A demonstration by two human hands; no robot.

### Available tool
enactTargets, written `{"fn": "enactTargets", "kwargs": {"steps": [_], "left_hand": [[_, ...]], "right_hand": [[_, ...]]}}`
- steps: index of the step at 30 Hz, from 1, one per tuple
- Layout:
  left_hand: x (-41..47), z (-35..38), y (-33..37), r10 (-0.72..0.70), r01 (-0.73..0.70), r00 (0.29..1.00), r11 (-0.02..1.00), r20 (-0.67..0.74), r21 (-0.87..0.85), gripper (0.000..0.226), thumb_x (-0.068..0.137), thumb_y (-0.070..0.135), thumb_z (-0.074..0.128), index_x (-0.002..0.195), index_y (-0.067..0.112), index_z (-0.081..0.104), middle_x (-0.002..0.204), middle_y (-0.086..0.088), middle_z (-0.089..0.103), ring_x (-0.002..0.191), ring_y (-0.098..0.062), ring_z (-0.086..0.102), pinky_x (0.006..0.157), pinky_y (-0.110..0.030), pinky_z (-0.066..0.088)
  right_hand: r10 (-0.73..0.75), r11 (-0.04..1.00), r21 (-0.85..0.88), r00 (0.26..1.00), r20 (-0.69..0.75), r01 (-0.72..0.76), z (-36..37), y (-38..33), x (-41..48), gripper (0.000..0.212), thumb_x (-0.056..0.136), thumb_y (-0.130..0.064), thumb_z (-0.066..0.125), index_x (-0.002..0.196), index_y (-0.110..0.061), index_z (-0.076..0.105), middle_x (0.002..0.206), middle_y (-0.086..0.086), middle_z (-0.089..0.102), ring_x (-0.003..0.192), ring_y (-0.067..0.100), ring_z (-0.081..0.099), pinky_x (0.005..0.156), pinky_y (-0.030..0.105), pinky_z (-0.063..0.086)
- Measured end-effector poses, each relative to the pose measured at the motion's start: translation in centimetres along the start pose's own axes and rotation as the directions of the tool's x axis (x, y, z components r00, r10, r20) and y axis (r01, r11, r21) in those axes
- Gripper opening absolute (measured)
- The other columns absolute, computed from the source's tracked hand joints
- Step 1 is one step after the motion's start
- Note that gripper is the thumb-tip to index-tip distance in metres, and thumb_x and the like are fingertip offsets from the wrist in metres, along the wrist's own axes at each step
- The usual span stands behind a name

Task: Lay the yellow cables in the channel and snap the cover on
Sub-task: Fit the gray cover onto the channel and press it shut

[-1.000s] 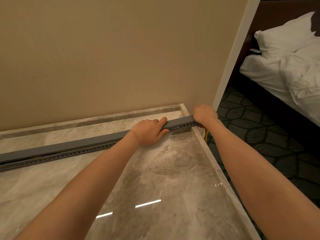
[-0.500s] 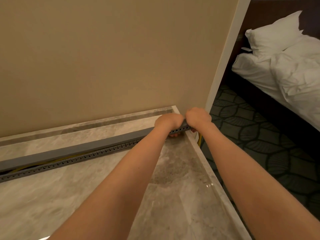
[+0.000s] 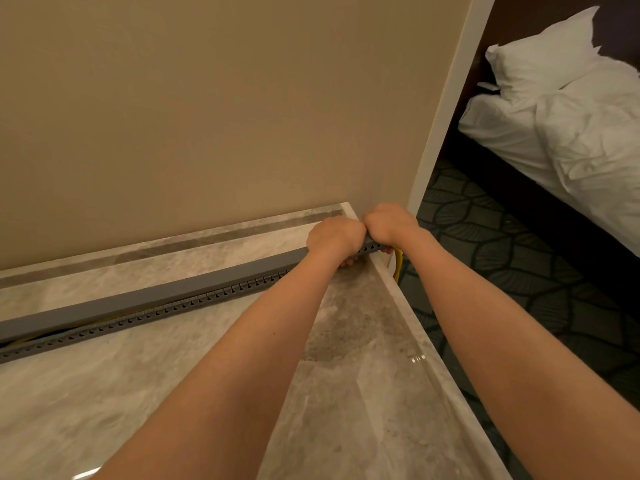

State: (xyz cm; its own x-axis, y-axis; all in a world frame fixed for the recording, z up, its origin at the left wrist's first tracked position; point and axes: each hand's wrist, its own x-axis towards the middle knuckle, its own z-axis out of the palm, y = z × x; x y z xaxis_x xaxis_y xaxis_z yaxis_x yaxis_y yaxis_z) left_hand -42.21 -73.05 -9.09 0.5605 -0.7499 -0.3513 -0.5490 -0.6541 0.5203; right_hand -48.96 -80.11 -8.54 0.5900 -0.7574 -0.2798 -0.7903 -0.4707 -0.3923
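A long grey slotted cable channel (image 3: 104,329) lies across the marble tabletop (image 3: 173,393), running from the left edge to the far right corner. A grey cover (image 3: 156,299) sits on top of it, lifted slightly at the left, where a yellow cable (image 3: 31,337) shows in the gap. More yellow cable (image 3: 398,268) hangs off the right end over the table edge. My left hand (image 3: 334,237) and my right hand (image 3: 389,225) are side by side, knuckles touching, both clenched on the right end of the cover and channel.
A beige wall (image 3: 207,116) rises just behind the table. To the right is a white wall edge (image 3: 440,133), dark patterned carpet (image 3: 502,271) below, and a bed with white pillow and sheets (image 3: 571,116).
My left hand slid right along the cover until it met my right hand at the channel's end. The cover's left part now sits slightly raised, showing yellow cable.
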Motion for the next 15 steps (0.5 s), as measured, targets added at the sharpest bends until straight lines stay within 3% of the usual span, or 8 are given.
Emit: {"fn": "enactTargets", "kwargs": {"steps": [6,9,13,15], "left_hand": [[-0.27,0.16,0.15,-0.006,0.006,1.0,1.0,-0.03,0.005,0.035,0.088,0.014,0.037,0.059,0.012,0.056,0.051,-0.002,0.059,0.045,-0.015,0.055,0.047,-0.021,0.039],[-0.26,0.27,0.1,0.0,0.001,1.0,0.999,-0.03,0.033,0.032,0.087,0.012,0.037,0.06,0.012,0.055,0.052,-0.002,0.058,0.046,-0.015,0.054,0.048,-0.021,0.038],[-0.58,0.3,0.12,0.014,-0.011,0.999,0.998,-0.049,0.061,0.03,0.086,0.011,0.038,0.062,0.013,0.055,0.054,-0.001,0.057,0.051,-0.016,0.053,0.051,-0.022,0.038],[-0.55,0.29,0.06,0.031,-0.027,0.998,0.997,-0.061,0.066,0.033,0.088,0.014,0.036,0.064,0.012,0.058,0.055,-0.001,0.058,0.055,-0.019,0.057,0.059,-0.024,0.044]], "right_hand": [[-0.036,0.998,-0.054,0.999,-0.01,0.035,0.13,0.06,0.01,0.029,0.094,-0.006,0.037,0.1,0.003,0.064,0.11,0.021,0.065,0.093,0.034,0.063,0.066,0.031,0.045],[-0.001,0.999,-0.052,1.0,-0.029,0.0,-0.08,-0.05,-0.32,0.03,0.095,-0.005,0.037,0.108,0.005,0.062,0.112,0.022,0.063,0.105,0.036,0.061,0.084,0.038,0.052],[-0.007,1.0,0.02,1.0,-0.024,0.007,0.15,0.01,-0.57,0.029,0.095,-0.008,0.038,0.102,0.002,0.064,0.109,0.02,0.065,0.095,0.033,0.062,0.073,0.034,0.049],[0.031,0.997,0.077,0.999,-0.024,-0.029,0.19,0.17,-0.35,0.031,0.096,-0.013,0.034,0.097,0.002,0.062,0.104,0.018,0.064,0.078,0.029,0.059,0.058,0.029,0.046]]}}
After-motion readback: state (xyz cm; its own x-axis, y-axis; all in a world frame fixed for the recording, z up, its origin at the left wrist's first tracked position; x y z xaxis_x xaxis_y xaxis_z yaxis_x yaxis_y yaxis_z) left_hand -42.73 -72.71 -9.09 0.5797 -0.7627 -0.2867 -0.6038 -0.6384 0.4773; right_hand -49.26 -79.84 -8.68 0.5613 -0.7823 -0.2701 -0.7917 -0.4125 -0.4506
